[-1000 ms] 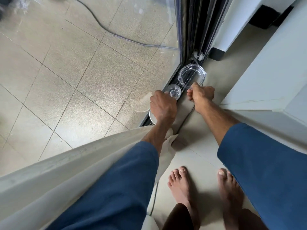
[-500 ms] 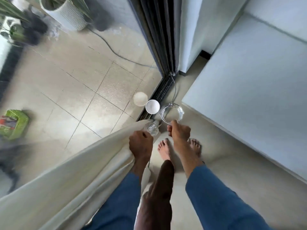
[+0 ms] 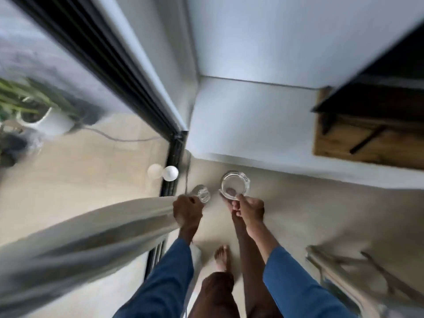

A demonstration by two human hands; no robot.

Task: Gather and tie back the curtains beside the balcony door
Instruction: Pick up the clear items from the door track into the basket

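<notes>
A cream curtain (image 3: 91, 235) runs in a bunched band from the lower left up to my left hand (image 3: 187, 212), which grips its end together with a small clear glass piece (image 3: 203, 194). My right hand (image 3: 249, 211) pinches the near rim of a clear ring-shaped tieback (image 3: 235, 185), held in the air above the floor. The two hands are a short gap apart, right of the balcony door frame (image 3: 128, 72). The frame is motion-blurred.
A small white cup (image 3: 171, 173) stands on the floor by the door track, mirrored in the glass. A potted plant (image 3: 46, 115) and a cable lie outside. A wooden shelf (image 3: 367, 138) hangs at the right; a rack (image 3: 358, 278) stands lower right. My bare feet are below.
I have straightened up from the floor. Both hands rose with the curtain end, the glass piece and the clear ring, and the view now takes in the door frame and wall.
</notes>
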